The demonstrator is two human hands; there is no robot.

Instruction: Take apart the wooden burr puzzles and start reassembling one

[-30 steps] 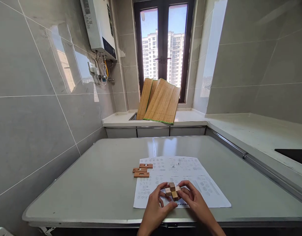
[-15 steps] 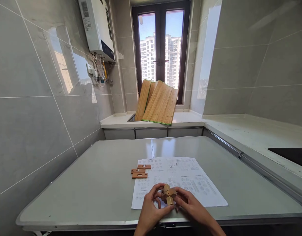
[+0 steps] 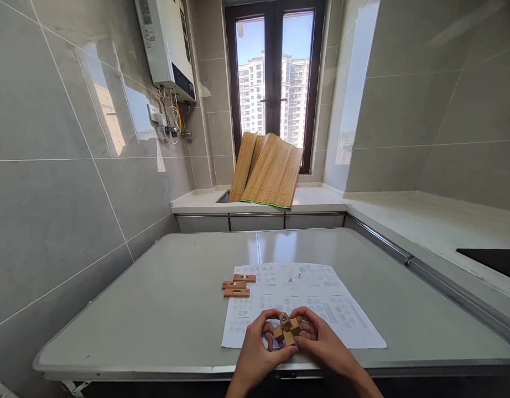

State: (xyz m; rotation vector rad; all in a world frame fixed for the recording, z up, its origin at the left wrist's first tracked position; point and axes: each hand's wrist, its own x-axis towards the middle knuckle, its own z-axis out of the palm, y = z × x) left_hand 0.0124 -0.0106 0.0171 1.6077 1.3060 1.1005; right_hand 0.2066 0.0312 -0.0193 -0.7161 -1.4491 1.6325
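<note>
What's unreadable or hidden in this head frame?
- Wooden puzzle: underside and joints hidden by the left hand and right hand.
- Instruction sheet: print too small to read; near part covered by the hands.
- Three loose wooden pieces: notch details too small.
- Forearms: cut off by the bottom edge.

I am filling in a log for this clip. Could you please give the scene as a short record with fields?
place: grey table in a tiled room with a window
left hand: grips the wooden puzzle from the left
right hand: grips the same puzzle from the right
puzzle state: some blocks joined, held just above the printed sheet
loose parts: three wooden pieces at the sheet's far left corner
background: bamboo mats leaning by the window; white wall heater
</note>
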